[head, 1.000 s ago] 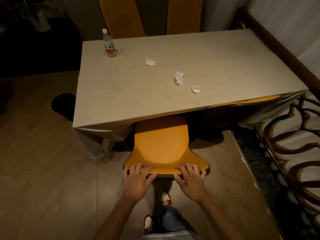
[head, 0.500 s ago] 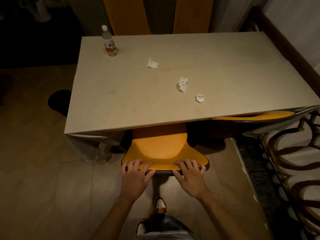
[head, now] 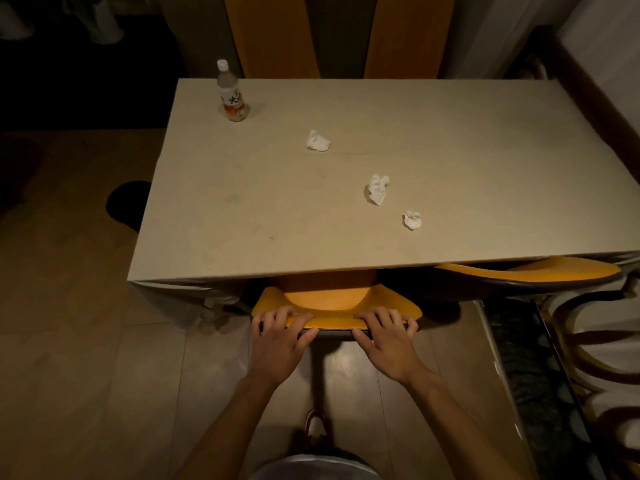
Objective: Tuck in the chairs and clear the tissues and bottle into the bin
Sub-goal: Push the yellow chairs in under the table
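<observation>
I am gripping the orange chair's backrest [head: 337,311] with my left hand [head: 277,344] and right hand [head: 389,342], fingers curled over its top edge for pushing it squarely under the table [head: 242,202]; bottle [head: 231,93] standing far left, tissues [head: 378,188] lying mid-table.

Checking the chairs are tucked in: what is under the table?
Under the table, an orange chair held by both hands, and another chair at right. Their legs are hidden.

Our two bare forearms reach up from the bottom centre of the frame. Our left hand [head: 277,344] and right hand [head: 388,341] sit side by side at lower centre, palms down, fingers curled forward, thumbs tucked beneath.
</observation>
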`<action>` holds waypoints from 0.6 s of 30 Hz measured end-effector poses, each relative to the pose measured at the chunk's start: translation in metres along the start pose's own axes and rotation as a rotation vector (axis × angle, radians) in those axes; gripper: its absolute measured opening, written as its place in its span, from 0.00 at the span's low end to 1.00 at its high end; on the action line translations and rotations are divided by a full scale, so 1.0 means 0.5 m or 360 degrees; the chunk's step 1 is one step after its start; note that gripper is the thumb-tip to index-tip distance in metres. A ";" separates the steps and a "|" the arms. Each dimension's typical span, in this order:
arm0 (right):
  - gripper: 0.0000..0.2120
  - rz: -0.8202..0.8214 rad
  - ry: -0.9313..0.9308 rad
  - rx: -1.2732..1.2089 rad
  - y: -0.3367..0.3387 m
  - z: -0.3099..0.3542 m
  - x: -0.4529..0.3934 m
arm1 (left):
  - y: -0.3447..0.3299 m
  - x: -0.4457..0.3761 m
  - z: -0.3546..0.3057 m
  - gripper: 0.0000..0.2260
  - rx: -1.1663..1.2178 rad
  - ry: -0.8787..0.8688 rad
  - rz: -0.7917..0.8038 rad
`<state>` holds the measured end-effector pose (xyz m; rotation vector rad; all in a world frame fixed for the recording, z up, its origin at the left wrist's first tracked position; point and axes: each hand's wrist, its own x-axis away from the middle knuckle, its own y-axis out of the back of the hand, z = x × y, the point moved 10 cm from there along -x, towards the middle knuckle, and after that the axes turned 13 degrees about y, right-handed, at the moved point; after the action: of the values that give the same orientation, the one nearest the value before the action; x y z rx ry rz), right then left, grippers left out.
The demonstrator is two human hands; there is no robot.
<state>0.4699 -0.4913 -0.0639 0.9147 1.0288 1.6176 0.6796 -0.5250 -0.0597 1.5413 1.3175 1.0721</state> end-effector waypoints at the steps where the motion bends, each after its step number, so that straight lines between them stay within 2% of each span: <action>1: 0.22 -0.0012 0.0004 -0.0004 0.005 -0.006 -0.011 | 0.000 -0.012 -0.002 0.16 0.0015 0.0012 -0.0003; 10: 0.25 0.0027 0.0009 0.0008 0.038 -0.057 -0.119 | -0.004 -0.123 -0.021 0.15 0.0046 0.0058 -0.0045; 18: 0.22 -0.0024 0.0026 -0.0042 0.046 -0.074 -0.141 | -0.015 -0.146 -0.024 0.16 0.0075 0.0087 -0.0113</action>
<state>0.4458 -0.5707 -0.0622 0.8756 1.0214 1.6251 0.6595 -0.5957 -0.0697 1.4974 1.4332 1.0524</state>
